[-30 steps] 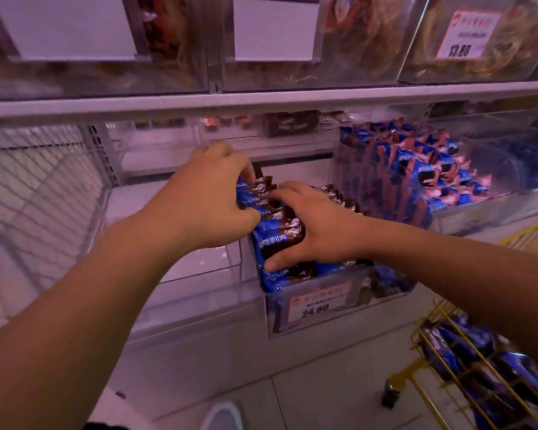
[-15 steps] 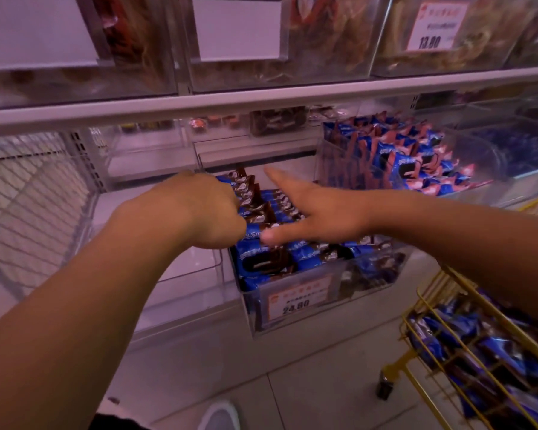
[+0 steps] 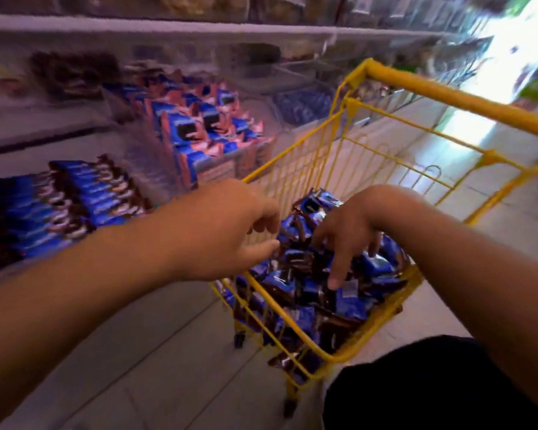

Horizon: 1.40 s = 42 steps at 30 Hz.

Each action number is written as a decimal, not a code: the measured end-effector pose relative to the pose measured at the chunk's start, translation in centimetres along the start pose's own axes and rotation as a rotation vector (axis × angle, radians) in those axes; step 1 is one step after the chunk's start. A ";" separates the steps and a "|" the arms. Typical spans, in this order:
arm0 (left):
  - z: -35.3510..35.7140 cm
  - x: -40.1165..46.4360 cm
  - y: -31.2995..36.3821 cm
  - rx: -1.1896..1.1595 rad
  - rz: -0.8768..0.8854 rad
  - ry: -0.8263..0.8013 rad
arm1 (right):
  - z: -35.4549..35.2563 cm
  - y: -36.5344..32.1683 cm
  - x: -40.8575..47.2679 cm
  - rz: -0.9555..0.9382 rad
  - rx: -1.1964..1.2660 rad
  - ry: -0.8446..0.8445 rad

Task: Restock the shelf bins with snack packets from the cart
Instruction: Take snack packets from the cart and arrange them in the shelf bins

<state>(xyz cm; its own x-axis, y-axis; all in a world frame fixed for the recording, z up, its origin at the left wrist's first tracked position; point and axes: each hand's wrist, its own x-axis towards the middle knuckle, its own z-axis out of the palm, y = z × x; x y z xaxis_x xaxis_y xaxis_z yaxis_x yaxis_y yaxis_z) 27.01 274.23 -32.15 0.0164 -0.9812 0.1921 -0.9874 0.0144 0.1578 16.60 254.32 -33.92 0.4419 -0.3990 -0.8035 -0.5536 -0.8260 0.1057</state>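
Your right hand (image 3: 348, 231) reaches into the yellow wire cart (image 3: 295, 324), fingers spread and touching the heap of blue and brown snack packets (image 3: 351, 302) without gripping any. Your left hand (image 3: 227, 231) hovers at the cart's left edge, fingers loosely curled, empty.

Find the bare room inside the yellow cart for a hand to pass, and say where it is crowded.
Free: the far half of the yellow cart, between the packet pile and the handle. Crowded: the near end, where packets heap up and the right hand spreads over them; the left hand hovers at the rim.
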 end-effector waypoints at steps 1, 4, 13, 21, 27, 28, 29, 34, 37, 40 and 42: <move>0.5 1.7 0.2 0.055 -0.011 -0.113 | 0.1 0.6 0.4 -0.005 -0.030 0.010; 3.6 7.1 0.0 0.217 -0.151 -0.578 | 0.2 2.4 1.0 -0.004 -0.144 0.159; 14.4 12.1 1.7 0.307 -0.183 -0.978 | 1.2 2.9 2.3 0.100 -0.281 0.119; 10.7 11.5 -0.4 -0.032 -0.348 -0.757 | 1.4 3.0 2.8 -0.003 -0.332 0.116; 9.6 11.9 -0.7 -0.169 -0.462 -0.733 | 1.0 3.0 3.7 -0.147 -0.048 0.169; 9.5 12.0 -0.7 -0.228 -0.489 -0.726 | 1.0 3.0 3.8 -0.145 -0.036 0.151; 9.4 12.0 -0.7 -0.281 -0.513 -0.708 | 1.1 2.9 4.0 -0.138 -0.024 0.125; 7.8 11.5 -0.5 -0.467 -0.549 -0.528 | 0.6 3.3 3.8 -0.255 0.115 0.251; 5.1 9.9 -0.6 -0.635 -0.517 -0.249 | 0.5 4.2 3.2 -0.383 0.440 0.434; 1.5 6.8 -1.0 -0.901 -0.520 0.050 | 0.2 4.2 1.1 -0.489 1.249 0.336; -0.5 3.9 -1.2 -1.009 -0.519 0.181 | -0.1 3.3 -1.1 -0.561 1.633 0.142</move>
<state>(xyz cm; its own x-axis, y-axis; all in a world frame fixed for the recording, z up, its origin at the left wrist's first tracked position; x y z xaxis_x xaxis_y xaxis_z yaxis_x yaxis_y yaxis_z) 28.30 270.50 -31.06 0.4875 -0.8731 0.0005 -0.2804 -0.1560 0.9471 14.39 252.01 -32.59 0.8192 -0.3304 -0.4688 -0.3694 0.3214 -0.8719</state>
